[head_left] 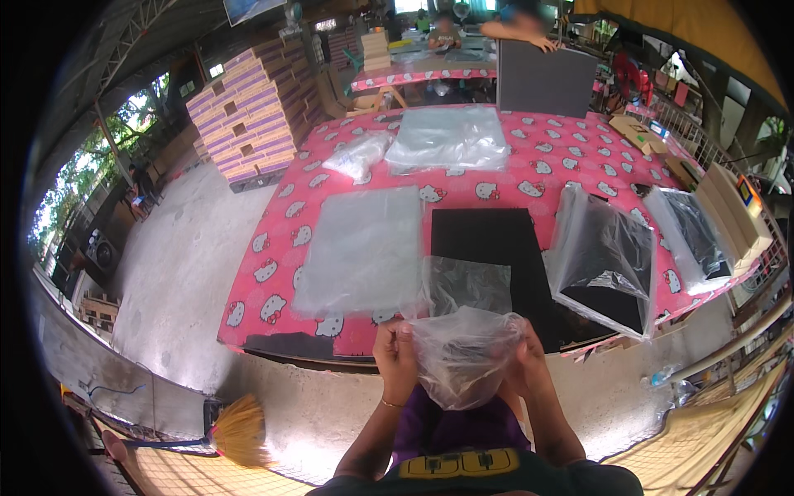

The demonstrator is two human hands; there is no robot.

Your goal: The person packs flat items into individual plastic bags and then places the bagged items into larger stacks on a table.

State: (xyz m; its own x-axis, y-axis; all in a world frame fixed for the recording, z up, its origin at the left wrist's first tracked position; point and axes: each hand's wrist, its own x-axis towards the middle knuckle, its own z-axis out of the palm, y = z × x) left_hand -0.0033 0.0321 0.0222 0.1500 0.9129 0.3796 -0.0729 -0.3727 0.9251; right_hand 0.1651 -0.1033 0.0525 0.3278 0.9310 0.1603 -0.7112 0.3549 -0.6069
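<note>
My left hand [395, 351] and my right hand [527, 354] each grip one side of a clear plastic bag [463, 351] held in front of my body at the table's near edge. The bag hangs loose and crumpled between them. Just beyond it a black flat sheet [490, 240] lies on the pink patterned tablecloth [529, 165], with a clear bag partly over its near end. A stack of clear plastic bags [364, 248] lies flat to the left of the black sheet.
Two black sheets in clear bags [604, 256] [695, 236] lie at the right. More clear bags [451, 136] and a small bundle [358, 155] lie farther back. A grey board [542, 78], stacked purple boxes [248, 116], people behind, a broom [236, 430] on the floor.
</note>
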